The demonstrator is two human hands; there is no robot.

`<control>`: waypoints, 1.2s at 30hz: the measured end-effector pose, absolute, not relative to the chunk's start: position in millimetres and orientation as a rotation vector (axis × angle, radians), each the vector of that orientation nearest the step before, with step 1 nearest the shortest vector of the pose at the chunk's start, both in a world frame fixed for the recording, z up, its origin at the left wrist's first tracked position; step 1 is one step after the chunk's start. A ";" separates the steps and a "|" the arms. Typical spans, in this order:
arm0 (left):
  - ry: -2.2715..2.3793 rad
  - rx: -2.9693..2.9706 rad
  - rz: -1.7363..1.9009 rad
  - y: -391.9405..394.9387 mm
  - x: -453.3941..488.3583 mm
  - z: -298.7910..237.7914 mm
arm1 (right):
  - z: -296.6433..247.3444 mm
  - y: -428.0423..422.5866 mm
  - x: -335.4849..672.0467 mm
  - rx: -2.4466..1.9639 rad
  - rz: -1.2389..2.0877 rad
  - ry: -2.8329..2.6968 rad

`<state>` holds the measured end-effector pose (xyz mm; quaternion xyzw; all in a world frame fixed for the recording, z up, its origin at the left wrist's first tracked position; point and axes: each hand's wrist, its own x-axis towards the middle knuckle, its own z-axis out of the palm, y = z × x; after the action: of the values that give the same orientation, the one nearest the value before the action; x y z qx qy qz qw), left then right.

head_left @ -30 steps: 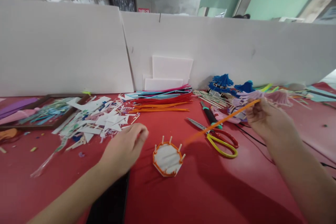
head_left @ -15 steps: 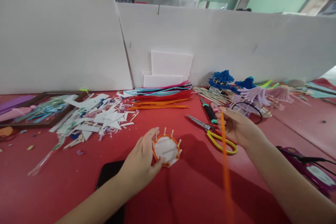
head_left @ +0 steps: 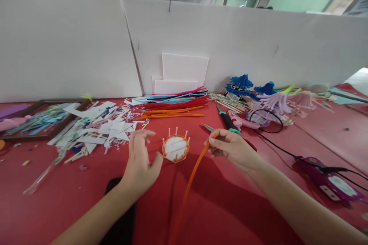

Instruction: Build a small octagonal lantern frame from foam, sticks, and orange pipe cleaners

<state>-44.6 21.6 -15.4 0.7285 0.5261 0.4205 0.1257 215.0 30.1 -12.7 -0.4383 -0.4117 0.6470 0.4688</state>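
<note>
A small white many-sided base (head_left: 175,148) sits on the red table, with short wooden pegs standing around its rim and an orange pipe cleaner wound along them. My left hand (head_left: 142,159) is just left of it, fingers apart and curved, holding nothing. My right hand (head_left: 230,146) pinches one end of a long orange pipe cleaner (head_left: 191,178), whose other end hangs down toward the front of the table. Behind my right hand lie scissors (head_left: 207,127), their handles mostly hidden by it.
Orange, red and blue pipe cleaners (head_left: 175,105) lie at the back. White scraps (head_left: 115,126) are heaped left, beside a brown frame (head_left: 51,134). Cutters (head_left: 228,120), a pink glue gun (head_left: 243,121), a purple corded device (head_left: 327,183) and blue tassel-like pieces (head_left: 241,82) lie right. A black phone-like slab (head_left: 122,218) is under my left forearm.
My left hand has let go of the pegged base and moved left. My right hand has brought the orange pipe cleaner left, toward the base.
</note>
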 end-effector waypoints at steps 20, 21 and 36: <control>1.362 2.060 0.173 11.8 -39.1 48.9 | -7.9 11.7 176.4 -1.148 1.332 -1.476; 1.410 2.179 0.160 10.5 -40.3 45.8 | -8.2 12.7 175.5 -1.182 1.260 -1.518; 1.402 3.103 0.881 3.6 -45.5 -14.6 | -33.5 27.1 164.7 -1.146 0.747 -1.661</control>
<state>-45.5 3.6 -14.6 0.8667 0.3917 0.2460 -0.1868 164.7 27.1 -33.5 -0.4688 -0.6793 0.3056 0.4748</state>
